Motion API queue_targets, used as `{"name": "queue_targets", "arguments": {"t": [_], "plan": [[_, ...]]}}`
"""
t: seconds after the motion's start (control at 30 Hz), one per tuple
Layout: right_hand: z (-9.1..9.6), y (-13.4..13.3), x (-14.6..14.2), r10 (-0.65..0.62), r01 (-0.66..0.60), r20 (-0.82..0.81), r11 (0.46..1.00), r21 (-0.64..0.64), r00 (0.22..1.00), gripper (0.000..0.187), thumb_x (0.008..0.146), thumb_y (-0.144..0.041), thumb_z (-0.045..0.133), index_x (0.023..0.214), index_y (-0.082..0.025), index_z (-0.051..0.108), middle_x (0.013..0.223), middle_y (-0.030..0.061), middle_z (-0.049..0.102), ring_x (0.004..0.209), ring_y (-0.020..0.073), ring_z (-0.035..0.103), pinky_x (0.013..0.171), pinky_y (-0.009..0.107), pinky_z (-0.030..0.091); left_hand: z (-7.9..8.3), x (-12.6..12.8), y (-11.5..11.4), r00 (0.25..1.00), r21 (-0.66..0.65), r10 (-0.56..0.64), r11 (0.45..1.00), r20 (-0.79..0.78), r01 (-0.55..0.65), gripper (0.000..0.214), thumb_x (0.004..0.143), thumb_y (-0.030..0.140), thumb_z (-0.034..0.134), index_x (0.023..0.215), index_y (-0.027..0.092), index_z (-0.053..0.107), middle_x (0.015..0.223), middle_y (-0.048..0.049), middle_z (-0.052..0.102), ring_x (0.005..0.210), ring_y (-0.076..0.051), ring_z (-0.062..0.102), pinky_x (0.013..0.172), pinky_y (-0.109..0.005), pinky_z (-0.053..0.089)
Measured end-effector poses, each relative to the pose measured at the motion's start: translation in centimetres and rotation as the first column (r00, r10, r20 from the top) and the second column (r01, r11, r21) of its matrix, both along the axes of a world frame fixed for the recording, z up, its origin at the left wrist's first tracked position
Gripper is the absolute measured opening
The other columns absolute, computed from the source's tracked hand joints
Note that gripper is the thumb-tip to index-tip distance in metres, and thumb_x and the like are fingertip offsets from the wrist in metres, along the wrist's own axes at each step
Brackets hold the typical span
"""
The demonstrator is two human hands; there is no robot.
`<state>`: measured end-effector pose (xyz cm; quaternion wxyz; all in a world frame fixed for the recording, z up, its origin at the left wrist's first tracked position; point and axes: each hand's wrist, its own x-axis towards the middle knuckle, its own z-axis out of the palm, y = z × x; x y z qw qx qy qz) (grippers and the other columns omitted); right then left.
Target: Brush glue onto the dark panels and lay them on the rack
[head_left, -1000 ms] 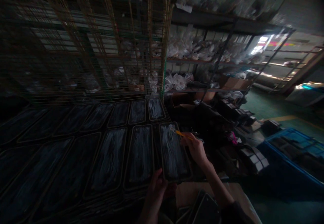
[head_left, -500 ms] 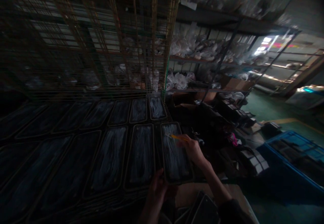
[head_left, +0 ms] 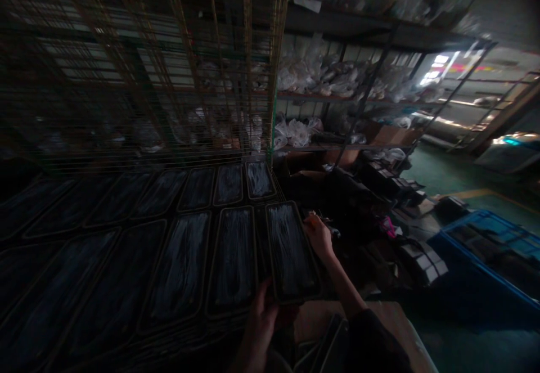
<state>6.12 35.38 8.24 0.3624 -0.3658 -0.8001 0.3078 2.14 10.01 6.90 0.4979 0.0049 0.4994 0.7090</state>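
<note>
A dark rectangular panel [head_left: 291,249] with rounded corners and whitish streaks on its face lies at the right end of the front row. My left hand [head_left: 264,317] grips it by its lower left corner, thumb along the edge and fingers partly hidden beneath. Beside its upper right edge, my right hand [head_left: 319,237] is closed on a thin brush [head_left: 311,222] with a yellow-orange handle, mostly hidden by the fingers. Similar streaked panels [head_left: 232,255] lie in two rows to the left.
A tall wire rack [head_left: 202,69] rises behind the panels. Shelves with plastic bags [head_left: 299,131] stand beyond. On the right are a blue crate [head_left: 472,260] and stacked white-ended boxes [head_left: 426,266]. More dark pieces [head_left: 333,342] rest on a cardboard surface [head_left: 392,328] below my right arm.
My right hand has moved the brush off the panel's streaked face to its right edge. My left hand stays at the lower left corner. The view has shifted slightly.
</note>
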Motion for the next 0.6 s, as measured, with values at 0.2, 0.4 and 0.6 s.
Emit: {"name": "queue_targets", "arguments": {"t": [0.2,0.4,0.6], "plan": [[0.4,0.1,-0.9,0.054,-0.065,-0.144,0.995,-0.076,0.988,0.03,0.08,-0.045,0.054,0.095,-0.019,0.055,0.079,0.0054,0.066,0.071,0.0215,0.065,0.064,0.029,0.05,0.6,0.1,-0.2,0.999,0.04,0.028,0.999,-0.021,-0.027,0.074,0.067,0.033,0.074,0.133,0.019,0.046,0.11,-0.0129,0.071,0.089,-0.028,0.072,0.076,-0.036,0.057],[0.9,-0.7,-2.8,0.067,-0.078,-0.122,0.993,-0.09,0.99,0.027,0.079,-0.042,0.057,0.095,-0.02,0.058,0.08,0.0048,0.068,0.072,0.0219,0.066,0.067,0.029,0.051,1.7,-0.1,-0.1,0.997,-0.027,0.078,0.997,-0.024,-0.078,0.08,0.066,0.036,0.075,0.139,0.021,0.043,0.108,-0.0123,0.072,0.09,-0.029,0.072,0.074,-0.034,0.057],[1.1,-1.8,-1.5,0.039,-0.044,-0.064,0.996,-0.075,0.997,0.031,0.089,-0.042,0.041,0.108,-0.022,0.058,0.09,0.0077,0.071,0.083,0.0244,0.069,0.071,0.034,0.054,2.2,0.7,-1.1,0.997,-0.085,0.066,0.994,0.042,-0.062,0.103,0.061,0.047,0.079,0.148,0.022,0.028,0.108,-0.0136,0.07,0.091,-0.03,0.071,0.079,-0.037,0.057]]}}
